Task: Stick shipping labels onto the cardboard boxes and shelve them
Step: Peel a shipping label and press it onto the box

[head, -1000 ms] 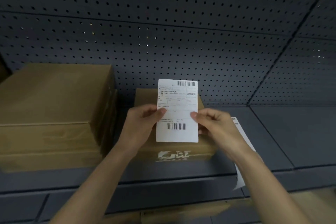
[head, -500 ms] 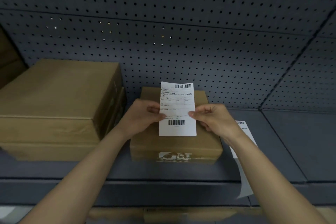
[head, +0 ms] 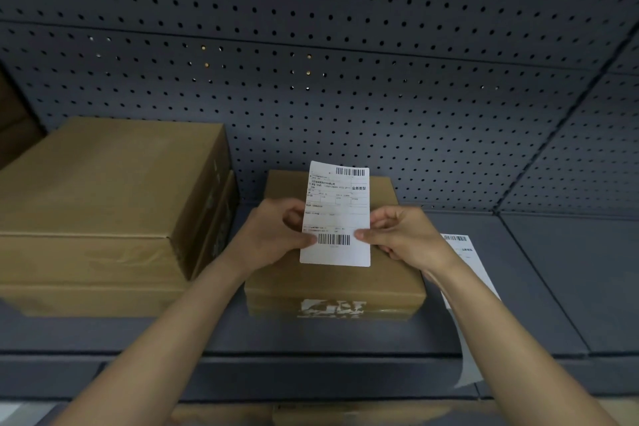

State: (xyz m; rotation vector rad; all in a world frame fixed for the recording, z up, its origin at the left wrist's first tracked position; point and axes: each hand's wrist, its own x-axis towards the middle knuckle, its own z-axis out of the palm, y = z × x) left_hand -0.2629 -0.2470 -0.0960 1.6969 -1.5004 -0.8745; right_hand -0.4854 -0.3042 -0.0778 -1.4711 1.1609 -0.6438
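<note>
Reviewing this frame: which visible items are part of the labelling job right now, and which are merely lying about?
In the job:
- shipping label, pinched by left hand and right hand
- small cardboard box beneath it
- spare label strip, hanging over the shelf edge

Lying about:
- stacked larger boxes at left, untouched
- pegboard wall

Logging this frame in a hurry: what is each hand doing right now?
Left hand: pinches the left edge of the shipping label.
Right hand: pinches the label's right edge, over the small cardboard box.
</note>
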